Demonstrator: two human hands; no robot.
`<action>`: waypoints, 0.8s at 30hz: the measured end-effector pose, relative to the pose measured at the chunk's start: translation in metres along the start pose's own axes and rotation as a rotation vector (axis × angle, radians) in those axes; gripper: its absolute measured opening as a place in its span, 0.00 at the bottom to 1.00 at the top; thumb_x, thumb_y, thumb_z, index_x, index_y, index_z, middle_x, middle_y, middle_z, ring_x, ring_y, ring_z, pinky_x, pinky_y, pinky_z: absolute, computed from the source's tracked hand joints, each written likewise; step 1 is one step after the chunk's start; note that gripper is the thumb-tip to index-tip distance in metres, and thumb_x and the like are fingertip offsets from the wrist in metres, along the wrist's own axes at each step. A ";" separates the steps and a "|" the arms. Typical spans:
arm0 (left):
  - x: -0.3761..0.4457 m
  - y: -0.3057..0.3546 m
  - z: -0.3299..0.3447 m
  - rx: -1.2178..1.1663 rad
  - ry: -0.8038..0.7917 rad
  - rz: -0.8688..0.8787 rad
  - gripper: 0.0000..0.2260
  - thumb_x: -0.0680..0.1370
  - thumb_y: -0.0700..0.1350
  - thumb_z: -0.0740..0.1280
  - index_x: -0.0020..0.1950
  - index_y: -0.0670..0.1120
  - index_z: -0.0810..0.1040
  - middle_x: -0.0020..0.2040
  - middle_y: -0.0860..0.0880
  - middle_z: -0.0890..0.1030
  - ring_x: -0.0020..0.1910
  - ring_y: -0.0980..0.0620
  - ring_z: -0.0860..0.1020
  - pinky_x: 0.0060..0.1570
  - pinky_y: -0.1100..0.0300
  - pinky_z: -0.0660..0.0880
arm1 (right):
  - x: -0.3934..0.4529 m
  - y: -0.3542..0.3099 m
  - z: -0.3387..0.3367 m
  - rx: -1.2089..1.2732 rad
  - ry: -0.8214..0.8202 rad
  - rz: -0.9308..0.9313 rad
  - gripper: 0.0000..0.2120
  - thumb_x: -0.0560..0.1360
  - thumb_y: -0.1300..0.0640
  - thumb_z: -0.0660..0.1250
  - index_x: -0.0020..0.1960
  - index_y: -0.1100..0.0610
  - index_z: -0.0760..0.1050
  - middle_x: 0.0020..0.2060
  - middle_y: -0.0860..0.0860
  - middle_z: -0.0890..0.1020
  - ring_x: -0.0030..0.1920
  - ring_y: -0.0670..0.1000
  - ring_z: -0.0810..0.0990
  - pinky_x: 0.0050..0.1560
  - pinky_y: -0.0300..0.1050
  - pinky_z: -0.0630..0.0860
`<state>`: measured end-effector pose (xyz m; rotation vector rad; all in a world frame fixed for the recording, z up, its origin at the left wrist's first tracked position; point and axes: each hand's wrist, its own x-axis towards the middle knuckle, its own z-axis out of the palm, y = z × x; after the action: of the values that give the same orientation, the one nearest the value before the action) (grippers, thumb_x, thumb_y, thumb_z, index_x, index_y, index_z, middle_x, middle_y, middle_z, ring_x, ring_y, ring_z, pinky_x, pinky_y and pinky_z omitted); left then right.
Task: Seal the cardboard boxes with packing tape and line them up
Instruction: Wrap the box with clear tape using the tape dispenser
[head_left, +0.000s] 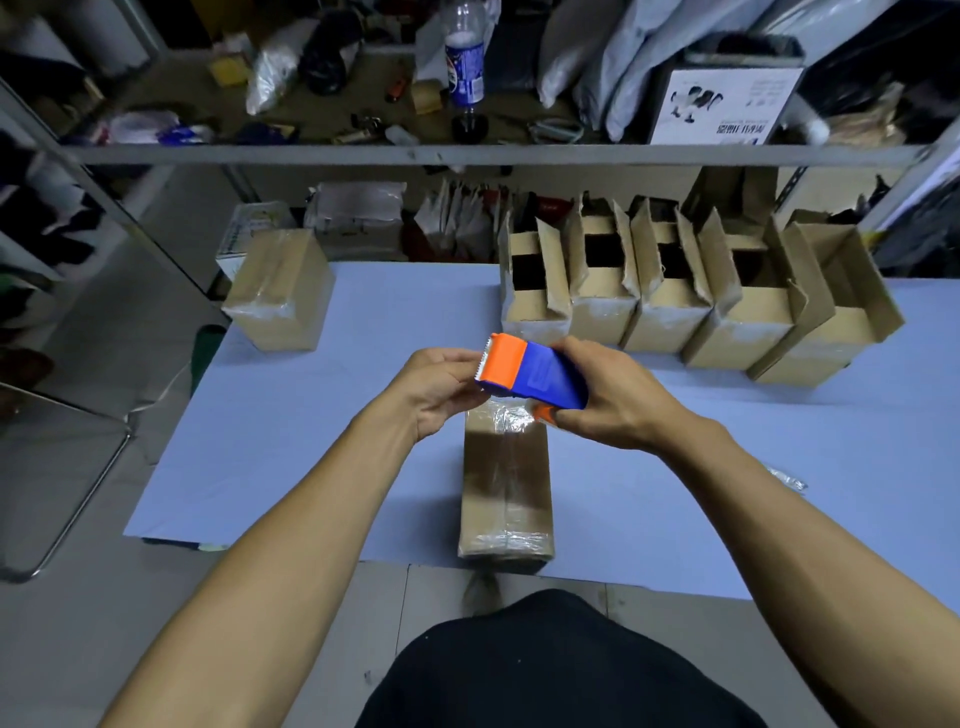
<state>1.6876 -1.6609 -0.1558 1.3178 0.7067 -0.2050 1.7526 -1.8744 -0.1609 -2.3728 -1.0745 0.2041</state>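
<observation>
A blue and orange tape dispenser is held above the table in both hands. My right hand grips its blue body from the right. My left hand holds the orange cutter end, fingers curled under it. Directly below lies a closed cardboard box with clear tape along its top, its near end at the table's front edge. Another taped box stands at the far left corner. Several open boxes with raised flaps stand in a row at the back right.
The table has a pale blue cover. Behind it a metal shelf carries a plastic bottle, bags and clutter. A metal chair frame stands on the floor to the left. A scrap of clear film lies on the right.
</observation>
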 end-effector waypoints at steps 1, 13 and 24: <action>0.001 -0.002 0.001 0.033 0.050 0.025 0.03 0.79 0.37 0.68 0.51 0.39 0.81 0.43 0.43 0.83 0.40 0.51 0.81 0.39 0.61 0.80 | 0.000 0.001 0.000 -0.006 -0.013 -0.014 0.21 0.70 0.43 0.72 0.57 0.46 0.68 0.44 0.44 0.75 0.42 0.50 0.74 0.38 0.45 0.72; 0.020 -0.056 -0.009 -0.086 0.485 0.108 0.07 0.79 0.35 0.63 0.42 0.42 0.76 0.38 0.45 0.68 0.32 0.51 0.67 0.31 0.63 0.76 | -0.017 0.035 0.002 -0.049 -0.051 0.011 0.18 0.69 0.43 0.73 0.52 0.45 0.68 0.42 0.45 0.76 0.40 0.50 0.74 0.37 0.44 0.70; 0.036 -0.082 -0.013 0.023 0.443 0.179 0.07 0.80 0.37 0.65 0.44 0.46 0.77 0.39 0.49 0.76 0.37 0.53 0.74 0.39 0.62 0.74 | -0.016 0.068 0.014 -0.115 -0.109 0.124 0.20 0.71 0.41 0.72 0.56 0.47 0.68 0.45 0.48 0.78 0.42 0.50 0.74 0.39 0.45 0.72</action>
<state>1.6687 -1.6613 -0.2441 1.4564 0.9525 0.2322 1.7814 -1.9175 -0.2094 -2.5598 -1.0128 0.3282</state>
